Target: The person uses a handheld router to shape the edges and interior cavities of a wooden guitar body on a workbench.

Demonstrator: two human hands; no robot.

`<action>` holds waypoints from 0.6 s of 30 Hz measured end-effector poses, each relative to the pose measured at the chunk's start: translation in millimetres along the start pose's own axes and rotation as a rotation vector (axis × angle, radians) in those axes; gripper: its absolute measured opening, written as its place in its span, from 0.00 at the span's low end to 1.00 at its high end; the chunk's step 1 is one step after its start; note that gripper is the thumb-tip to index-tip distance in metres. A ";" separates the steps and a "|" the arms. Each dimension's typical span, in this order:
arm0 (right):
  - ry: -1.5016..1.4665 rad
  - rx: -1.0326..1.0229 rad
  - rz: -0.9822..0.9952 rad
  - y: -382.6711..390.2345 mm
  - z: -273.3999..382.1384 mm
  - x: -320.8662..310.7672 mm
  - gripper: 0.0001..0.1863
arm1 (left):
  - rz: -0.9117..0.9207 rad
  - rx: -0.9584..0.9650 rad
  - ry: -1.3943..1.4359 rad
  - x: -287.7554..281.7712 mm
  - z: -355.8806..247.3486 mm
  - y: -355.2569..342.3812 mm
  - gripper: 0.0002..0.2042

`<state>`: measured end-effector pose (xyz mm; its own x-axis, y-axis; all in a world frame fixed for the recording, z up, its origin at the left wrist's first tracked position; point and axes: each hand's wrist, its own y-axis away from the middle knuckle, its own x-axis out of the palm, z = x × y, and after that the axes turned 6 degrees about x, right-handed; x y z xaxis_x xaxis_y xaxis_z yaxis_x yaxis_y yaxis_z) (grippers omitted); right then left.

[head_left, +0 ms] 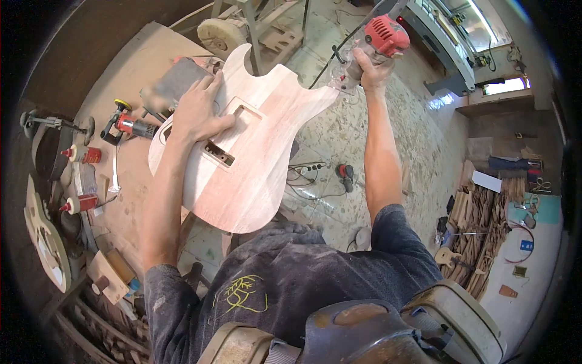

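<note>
A pale, unfinished wooden electric guitar body (251, 176) lies in front of me, tilted, with routed cavities facing up. My left hand (197, 110) lies on its left part, fingers stretched toward the edge and thumb spread out beside the upper cavity. At the far right, my right hand (374, 73) is wrapped round a trim router (387, 36) with a red motor housing. The router's clear base (345, 80) is against the tip of the body's upper right horn. Its cutter is too hidden to make out.
On the bench (124, 73) at left lie a red angle polisher (134, 126), red-and-white glue bottles (83, 154) and a grey block-shaped tool (176, 82). Another guitar body (48, 242) stands far left. A sander (344, 173) and cables lie on the floor; wood offcuts are stacked at right.
</note>
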<state>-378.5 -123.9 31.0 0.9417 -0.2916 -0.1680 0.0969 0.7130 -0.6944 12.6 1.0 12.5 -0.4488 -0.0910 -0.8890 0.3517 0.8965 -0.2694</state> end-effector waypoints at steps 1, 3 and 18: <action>-0.003 -0.001 0.000 -1.2 -4.1 -1.7 0.24 | -0.003 0.001 -0.004 0.8 -0.3 -0.6 0.51; -0.038 0.009 0.058 -4.7 -12.6 -4.7 0.26 | -0.006 0.000 -0.011 1.1 -1.6 -2.0 0.51; -0.419 0.175 0.253 -16.6 -5.2 7.9 0.30 | 0.058 -0.092 -0.014 -3.4 -7.1 -1.4 0.52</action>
<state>-374.4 -141.4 37.5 0.9874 0.1585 0.0035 -0.1321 0.8344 -0.5351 7.8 3.0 18.6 -0.4180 -0.0438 -0.9074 0.2994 0.9364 -0.1831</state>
